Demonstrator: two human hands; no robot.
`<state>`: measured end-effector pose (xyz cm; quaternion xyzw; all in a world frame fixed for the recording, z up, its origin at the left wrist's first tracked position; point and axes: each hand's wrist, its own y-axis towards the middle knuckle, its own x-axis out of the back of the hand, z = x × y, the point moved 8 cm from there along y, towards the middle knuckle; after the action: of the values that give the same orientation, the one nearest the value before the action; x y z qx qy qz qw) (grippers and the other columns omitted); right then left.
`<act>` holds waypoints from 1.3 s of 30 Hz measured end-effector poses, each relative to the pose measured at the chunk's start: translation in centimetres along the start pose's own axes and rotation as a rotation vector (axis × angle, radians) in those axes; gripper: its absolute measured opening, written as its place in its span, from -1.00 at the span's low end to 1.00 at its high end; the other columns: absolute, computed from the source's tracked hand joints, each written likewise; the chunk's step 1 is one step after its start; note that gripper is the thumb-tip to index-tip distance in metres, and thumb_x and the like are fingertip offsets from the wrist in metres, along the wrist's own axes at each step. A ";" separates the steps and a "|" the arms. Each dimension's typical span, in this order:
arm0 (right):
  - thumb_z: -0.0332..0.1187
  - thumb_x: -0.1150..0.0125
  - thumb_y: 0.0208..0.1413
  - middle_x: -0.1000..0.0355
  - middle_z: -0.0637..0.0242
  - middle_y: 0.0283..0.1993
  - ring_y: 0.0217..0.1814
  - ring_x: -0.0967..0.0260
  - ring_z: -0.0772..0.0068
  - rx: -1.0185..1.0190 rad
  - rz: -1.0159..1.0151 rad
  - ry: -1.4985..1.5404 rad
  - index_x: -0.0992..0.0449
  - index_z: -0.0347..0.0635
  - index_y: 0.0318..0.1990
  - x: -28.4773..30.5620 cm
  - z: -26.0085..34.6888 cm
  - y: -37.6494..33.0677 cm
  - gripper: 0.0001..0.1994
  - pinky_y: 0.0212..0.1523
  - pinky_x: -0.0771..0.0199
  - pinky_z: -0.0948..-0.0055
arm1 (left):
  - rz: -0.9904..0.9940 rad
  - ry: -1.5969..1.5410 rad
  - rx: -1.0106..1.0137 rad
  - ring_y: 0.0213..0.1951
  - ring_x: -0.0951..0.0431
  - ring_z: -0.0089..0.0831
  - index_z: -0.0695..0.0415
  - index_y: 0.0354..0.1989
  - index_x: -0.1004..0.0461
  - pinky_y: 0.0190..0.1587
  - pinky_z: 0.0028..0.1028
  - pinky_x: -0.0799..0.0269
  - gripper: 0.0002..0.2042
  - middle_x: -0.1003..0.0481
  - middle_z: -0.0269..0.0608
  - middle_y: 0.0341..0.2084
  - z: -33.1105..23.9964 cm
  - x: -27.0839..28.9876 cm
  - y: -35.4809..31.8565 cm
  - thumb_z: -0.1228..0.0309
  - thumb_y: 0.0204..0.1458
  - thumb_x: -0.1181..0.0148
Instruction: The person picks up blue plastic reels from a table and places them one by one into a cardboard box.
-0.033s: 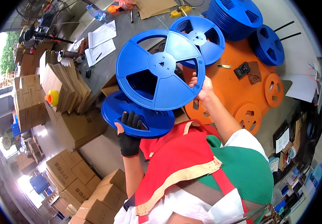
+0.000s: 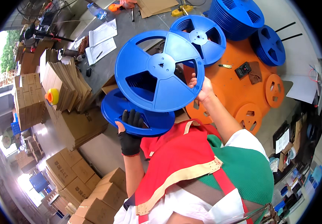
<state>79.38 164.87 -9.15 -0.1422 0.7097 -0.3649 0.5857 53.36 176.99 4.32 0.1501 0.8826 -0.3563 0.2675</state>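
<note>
Right hand: the bare right hand [image 2: 202,89] grips the rim of the large blue plastic spoked reel [image 2: 159,71] at its 4 o'clock edge, fingers curled tight round the flange.
Upper reel: held raised and tilted, face toward the camera, at the picture's centre, above the bench.
Left hand: the black-gloved left hand [image 2: 130,131] clasps the second blue plastic reel [image 2: 136,115], fingers wrapped over its near rim at 6 o'clock.
Lower reel: lies flatter, partly hidden behind the upper reel, at that reel's 7 o'clock.
Bench: the grey bench [image 2: 105,67] carries a round orange board [image 2: 235,84] at 3 o'clock of the upper reel.
Other reels: a third blue reel [image 2: 200,37] lies at 1 o'clock; a tall stack of blue reels [image 2: 239,16] stands beyond it.
Cardboard: flattened brown boxes [image 2: 62,84] stand at 9 o'clock.
Papers: white sheets [image 2: 102,41] lie at 11 o'clock.
</note>
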 end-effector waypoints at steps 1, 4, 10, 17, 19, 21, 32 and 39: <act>-0.21 0.22 0.13 -0.22 0.42 -0.68 -0.68 -0.21 0.54 -0.058 0.017 0.001 -0.34 -0.18 -0.41 0.3 -1.1 0.1 -0.73 -0.58 -0.28 0.48 | 0.031 0.000 -0.006 0.06 -0.25 -0.19 0.16 0.14 -0.10 0.11 -0.20 -0.16 -0.38 -0.22 -0.07 0.05 0.1 -0.3 0.1 -0.04 0.03 0.06; -0.19 0.21 0.11 -0.19 0.37 -0.70 -0.68 -0.21 0.50 -0.210 0.018 -0.146 -0.34 -0.20 -0.39 0.9 -4.3 0.2 -0.72 -0.57 -0.31 0.47 | 0.057 0.061 -0.029 0.04 -0.28 -0.20 0.14 0.15 -0.09 0.10 -0.19 -0.18 -0.37 -0.25 -0.06 0.03 0.1 -1.0 0.1 -0.06 0.02 0.07; -0.26 0.00 0.05 -0.43 0.17 -0.43 -0.45 -0.40 0.30 0.220 -0.064 -1.342 -0.42 -0.28 -0.29 3.5 -0.9 7.1 -0.76 -0.43 -0.41 0.40 | -0.037 -0.096 -0.062 -0.49 -0.29 -0.44 0.09 -0.25 -0.28 -0.16 -0.29 -0.31 -0.72 -0.22 -0.36 -0.62 -1.0 0.9 -0.6 0.12 0.10 0.05; -0.23 -0.18 -0.08 -0.21 0.06 0.07 0.17 -0.11 0.13 0.881 -0.418 -2.277 -0.20 -0.30 0.05 -4.0 7.8 9.6 -0.46 0.15 -0.07 0.22 | -0.235 -0.091 -0.038 -0.52 -0.41 -0.48 0.06 -0.34 -0.36 -0.29 -0.35 -0.41 -0.81 -0.38 -0.40 -0.64 0.1 5.5 -2.2 0.21 0.09 0.02; -0.19 -0.21 -0.10 -0.16 0.10 0.13 0.22 -0.05 0.14 0.674 -0.577 -2.415 -0.13 -0.31 0.09 -2.2 8.9 10.4 -0.37 0.21 0.02 0.20 | -0.271 -0.065 -0.067 -0.51 -0.42 -0.48 0.06 -0.34 -0.35 -0.28 -0.34 -0.41 -0.80 -0.39 -0.39 -0.64 -0.3 6.6 -2.4 0.20 0.09 0.01; -0.20 -0.24 -0.12 -0.14 0.12 0.14 0.23 -0.02 0.18 0.643 -0.605 -2.563 -0.14 -0.29 0.08 -1.4 8.7 10.4 -0.37 0.24 0.10 0.20 | -0.293 -0.065 -0.076 -0.50 -0.43 -0.48 0.06 -0.35 -0.35 -0.27 -0.34 -0.41 -0.80 -0.39 -0.38 -0.63 -0.5 6.7 -2.8 0.19 0.09 0.00; -0.23 -0.06 0.11 -0.39 0.28 -0.41 -0.36 -0.36 0.42 1.149 0.199 -0.979 -0.40 -0.23 -0.30 -8.1 5.0 -3.9 -0.78 -0.26 -0.31 0.51 | -0.251 -0.089 0.000 -0.55 -0.30 -0.51 0.07 -0.22 -0.32 -0.32 -0.40 -0.36 -0.75 -0.28 -0.40 -0.66 -0.1 5.5 -2.1 0.18 0.07 -0.02; -0.18 0.24 0.18 -0.22 0.35 -0.69 -0.65 -0.19 0.48 0.375 -0.070 -0.200 -0.32 -0.18 -0.38 -1.8 2.5 -2.2 -0.71 -0.45 -0.33 0.41 | -0.112 -0.056 0.063 -0.25 -0.44 -0.41 0.09 -0.07 -0.31 -0.18 -0.35 -0.40 -0.65 -0.44 -0.30 -0.30 -0.2 4.4 -1.5 0.15 0.06 -0.04</act>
<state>81.67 163.60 -6.47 -0.0909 0.5624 -0.4948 0.6562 49.00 176.40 2.69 0.0990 0.8702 -0.4022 0.2668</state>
